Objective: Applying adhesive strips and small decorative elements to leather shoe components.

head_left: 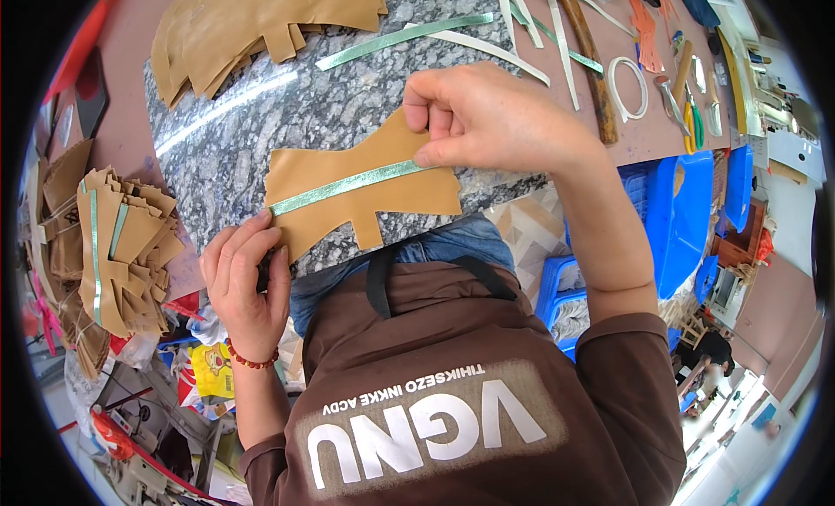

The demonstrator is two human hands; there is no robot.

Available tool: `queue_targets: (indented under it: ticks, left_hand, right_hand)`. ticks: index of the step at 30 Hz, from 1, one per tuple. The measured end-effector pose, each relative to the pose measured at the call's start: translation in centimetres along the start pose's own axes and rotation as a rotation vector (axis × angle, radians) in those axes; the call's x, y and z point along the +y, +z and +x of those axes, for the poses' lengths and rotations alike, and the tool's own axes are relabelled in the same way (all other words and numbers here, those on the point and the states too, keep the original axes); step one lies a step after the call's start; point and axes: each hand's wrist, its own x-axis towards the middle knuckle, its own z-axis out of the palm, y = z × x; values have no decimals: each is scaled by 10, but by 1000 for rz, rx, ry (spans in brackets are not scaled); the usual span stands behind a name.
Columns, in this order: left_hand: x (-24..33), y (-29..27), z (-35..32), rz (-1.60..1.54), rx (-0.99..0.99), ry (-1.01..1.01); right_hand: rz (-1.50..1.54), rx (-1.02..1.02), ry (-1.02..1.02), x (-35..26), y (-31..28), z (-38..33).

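Observation:
A tan leather-like cut piece (383, 197) with a notched tab on its near edge lies flat on a dark speckled stone slab (226, 171). Along its length runs a narrow green strip (344, 186). With bent fingers and thumb, my left hand (243, 280) grips the piece's left edge by the strip's end. My right hand (487, 115) is closed, its thumb pressed on the strip's right end; the fingertips are curled and partly hidden.
A stack of tan pieces (261, 28) lies at the slab's far left. Loose green strips (404, 41) and a wooden-handled hammer (591, 71) lie beyond. More tan pieces (130, 236) are heaped at left. Scissors (693, 123) lie at right, above blue crates (674, 219).

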Motion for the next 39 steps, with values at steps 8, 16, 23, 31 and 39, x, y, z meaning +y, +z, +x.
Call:
queue_targets:
  ticks: [8,16,23,31,39]
  left_hand:
    - [2,-1,1,3,-6,-6]
    - [23,0,44,-82,-12,53]
    - [54,36,83,-38,-55,-11]
    - [48,43,72,-129,-58,37]
    - [53,43,78,-159,-50,-36]
  right_hand:
    - [30,39,11,-1,5,-5]
    - [-31,314,56,20,0,-35]
    - [202,442,114,26,17,-52]
    - [122,553,14,18,35,-48]
    - [72,638,-115,18,48,-36]
